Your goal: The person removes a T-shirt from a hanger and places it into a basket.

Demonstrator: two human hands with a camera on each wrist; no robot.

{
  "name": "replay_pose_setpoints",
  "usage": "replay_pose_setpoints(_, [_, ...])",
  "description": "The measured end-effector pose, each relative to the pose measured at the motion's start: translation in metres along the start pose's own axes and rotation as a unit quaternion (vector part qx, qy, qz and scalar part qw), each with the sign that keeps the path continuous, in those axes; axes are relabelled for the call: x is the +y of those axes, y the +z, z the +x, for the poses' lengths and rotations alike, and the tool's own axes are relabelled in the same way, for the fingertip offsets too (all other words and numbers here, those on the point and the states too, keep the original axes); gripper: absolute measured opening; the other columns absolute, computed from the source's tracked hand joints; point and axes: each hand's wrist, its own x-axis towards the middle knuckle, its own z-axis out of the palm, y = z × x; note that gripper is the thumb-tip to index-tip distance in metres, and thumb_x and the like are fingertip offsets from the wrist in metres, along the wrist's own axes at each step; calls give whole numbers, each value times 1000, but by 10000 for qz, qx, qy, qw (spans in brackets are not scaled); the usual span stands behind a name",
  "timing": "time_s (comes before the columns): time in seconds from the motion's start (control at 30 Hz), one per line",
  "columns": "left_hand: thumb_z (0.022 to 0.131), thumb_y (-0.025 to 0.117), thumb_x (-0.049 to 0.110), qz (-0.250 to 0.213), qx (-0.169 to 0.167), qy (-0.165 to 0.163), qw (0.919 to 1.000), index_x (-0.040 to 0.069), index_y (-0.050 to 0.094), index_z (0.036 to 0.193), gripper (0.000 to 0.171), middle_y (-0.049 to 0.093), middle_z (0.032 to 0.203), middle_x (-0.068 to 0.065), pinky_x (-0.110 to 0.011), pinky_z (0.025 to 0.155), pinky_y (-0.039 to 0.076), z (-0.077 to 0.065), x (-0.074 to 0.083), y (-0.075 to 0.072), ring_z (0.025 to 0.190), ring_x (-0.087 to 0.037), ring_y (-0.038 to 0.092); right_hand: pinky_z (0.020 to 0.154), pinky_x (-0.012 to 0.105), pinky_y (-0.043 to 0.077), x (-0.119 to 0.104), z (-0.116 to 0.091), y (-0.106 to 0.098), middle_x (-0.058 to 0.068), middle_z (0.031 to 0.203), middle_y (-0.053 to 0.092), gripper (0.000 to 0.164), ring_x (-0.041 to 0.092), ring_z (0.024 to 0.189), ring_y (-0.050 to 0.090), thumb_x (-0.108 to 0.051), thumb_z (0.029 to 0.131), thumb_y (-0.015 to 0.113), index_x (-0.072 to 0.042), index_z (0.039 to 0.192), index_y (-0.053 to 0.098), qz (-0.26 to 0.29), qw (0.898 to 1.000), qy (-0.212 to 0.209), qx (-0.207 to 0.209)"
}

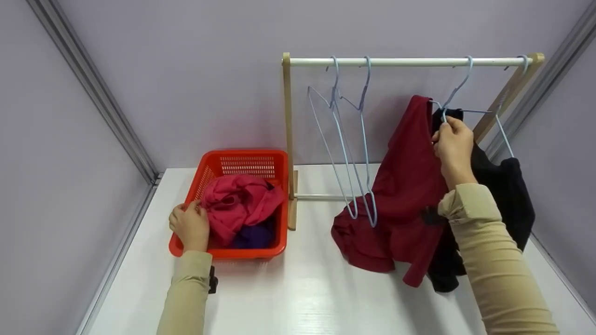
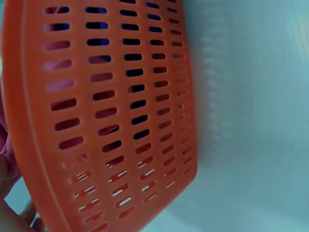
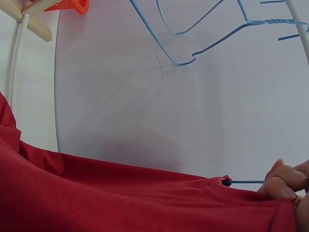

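Observation:
On the right, a dark red shirt (image 1: 409, 186) hangs from a light blue wire hanger (image 1: 458, 88), whose hook is over the rack's bar. My right hand (image 1: 454, 144) pinches this hanger just below its twisted neck, by the shirt's collar; the right wrist view shows curled fingers (image 3: 285, 183) there. My left hand (image 1: 190, 225) is at the left rim of an orange-red plastic basket (image 1: 247, 253), its fingertips pinching the edge of a bright pink garment (image 1: 242, 200) inside. A dark purple cloth (image 1: 256, 235) lies under the pink one.
A rack with wooden posts (image 1: 288, 116) and a white bar (image 1: 409, 62) stands behind. Two bare wire hangers (image 1: 344, 153) hang at its left. A black garment (image 1: 503, 190) hangs at far right, behind my right forearm. Grey-framed panels enclose the white table (image 1: 302, 298).

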Motion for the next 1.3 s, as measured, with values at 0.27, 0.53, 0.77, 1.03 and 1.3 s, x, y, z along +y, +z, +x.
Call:
replay_pose_setpoints(0.27, [89, 55, 20, 78, -356, -410, 9985, -2, 43, 133, 51, 45, 127, -34, -59, 102, 27, 0, -9, -6, 121, -50, 39, 40, 14, 30, 1, 0, -1, -6, 59, 49, 44, 2, 41, 39, -9, 99, 32, 4, 140, 36, 36, 10000, -6, -23])
replay_pose_setpoints(0.53, [93, 48, 20, 312, -708, -651, 9949, -9, 39, 134, 51, 46, 127, -34, -60, 98, 37, 1, -19, -12, 116, -52, 45, 40, 14, 30, 4, -1, 4, -6, 58, 49, 34, 2, 41, 39, -10, 99, 34, 1, 130, 44, 153, 9999, 3, -71])
replay_pose_setpoints(0.77, [93, 46, 14, 409, -799, -601, 9942, -12, 40, 132, 47, 48, 124, -35, -60, 95, 39, 3, -23, -13, 113, -53, 47, 39, 14, 29, 3, -2, 12, -6, 58, 48, 38, 1, 41, 38, -10, 99, 34, 1, 135, 40, 183, 9996, -17, -206])
replay_pose_setpoints(1.03, [89, 42, 5, 520, -784, -531, 9941, -13, 44, 129, 44, 53, 118, -38, -60, 90, 44, 3, -30, -19, 110, -51, 52, 38, 14, 26, 2, -6, 18, -6, 57, 42, 32, 0, 39, 32, -10, 98, 34, 3, 125, 46, 177, 9993, -1, -338])
replay_pose_setpoints(1.3, [89, 39, 6, 605, -832, -541, 9932, -6, 48, 129, 42, 56, 115, -36, -60, 85, 46, 3, -33, -16, 108, -49, 55, 36, 16, 23, 2, -10, 23, -9, 45, 34, 22, 1, 34, 28, -16, 100, 39, -6, 82, 48, 265, 9978, -287, -535])
